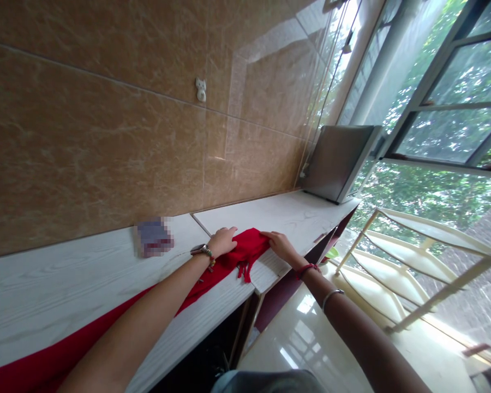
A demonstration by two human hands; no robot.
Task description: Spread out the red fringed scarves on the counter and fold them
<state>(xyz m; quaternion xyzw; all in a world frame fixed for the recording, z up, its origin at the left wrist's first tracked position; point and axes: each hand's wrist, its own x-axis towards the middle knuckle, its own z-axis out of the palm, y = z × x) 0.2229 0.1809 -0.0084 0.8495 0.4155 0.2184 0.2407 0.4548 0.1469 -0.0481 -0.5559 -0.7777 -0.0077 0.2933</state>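
Observation:
A long piece of red cloth [247, 248] with short strips hanging off its front side lies along the white wood-grain counter [85, 281]. It runs back beneath my left forearm to the lower left corner. My left hand [223, 243], wearing a watch and a beaded bracelet, has its fingers closed on the cloth's left edge. At the right end, my right hand [283, 246] pinches the edge between thumb and fingers; a red bracelet and a metal bangle sit on that arm. Part of the cloth is hidden behind the left forearm.
A pixelated packet-like item [153, 237] lies on the counter by the brown tiled wall [106, 142]. A small grey fridge-like box [339, 161] stands at the counter's far end. To the right are a cream tiered rack [409, 262] and windows. Open shelving lies under the counter.

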